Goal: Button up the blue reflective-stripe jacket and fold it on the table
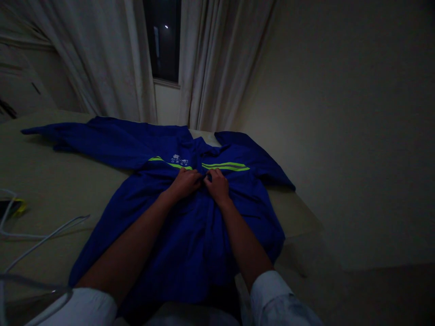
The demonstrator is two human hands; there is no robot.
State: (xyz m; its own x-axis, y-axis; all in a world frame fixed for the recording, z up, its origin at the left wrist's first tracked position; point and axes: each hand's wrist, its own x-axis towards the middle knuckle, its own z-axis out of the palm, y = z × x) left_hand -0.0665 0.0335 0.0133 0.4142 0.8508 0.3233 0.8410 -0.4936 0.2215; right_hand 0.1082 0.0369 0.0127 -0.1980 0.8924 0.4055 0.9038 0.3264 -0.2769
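A blue work jacket (183, 235) lies spread out, front side up, with its sleeves reaching to the left and right. Bright yellow-green stripes cross its chest, and a small white logo shows above the stripe on the left. My left hand (186, 181) is closed on the jacket's front edge at chest height. Close beside it, my right hand (216, 183) pinches the other front edge. The fingers meet near the middle opening, and any fastener between them is too dark and small to make out.
The jacket rests on a pale table (50, 172). White cables (44, 237) and a dark object with a yellow edge (16, 207) lie at the left. Curtains (217, 59) hang beside a dark window (163, 40) behind. A plain wall (356, 127) stands on the right.
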